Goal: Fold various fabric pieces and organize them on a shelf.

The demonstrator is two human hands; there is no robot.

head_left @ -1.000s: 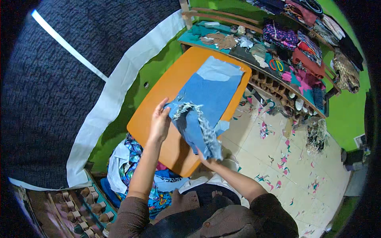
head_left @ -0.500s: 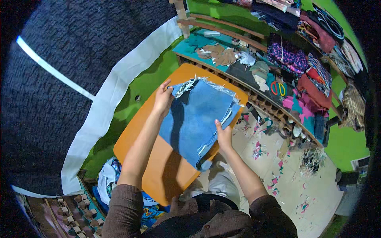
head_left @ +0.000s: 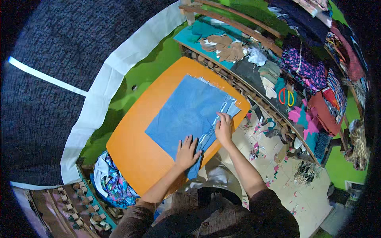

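Observation:
A piece of blue denim cloth (head_left: pixel 186 109) lies spread out on an orange table (head_left: pixel 135 154). White threads fringe its far edge, and a frayed seam with a narrow folded strip runs down its right side. My left hand (head_left: pixel 187 154) rests on the near corner of the denim, fingers spread and flat. Farther up the right side, my right hand (head_left: pixel 224 129) lies on the frayed seam with its fingers slightly bent; nothing shows gripped in them. A narrow end of the denim hangs over the near table edge.
Behind the table, a teal-topped bench (head_left: pixel 186 37) carries brown fabric scraps (head_left: pixel 228 47), red-and-yellow-handled scissors (head_left: pixel 286 97) and folded cloths (head_left: pixel 303 71). Bundled shiny fabric (head_left: pixel 113 182) sits left of the table. Colourful scraps litter the floor (head_left: pixel 254 166) at right.
The denim, held up between both hands before, now lies flat on the table. My left hand has let go of the far left corner and come down to the near corner.

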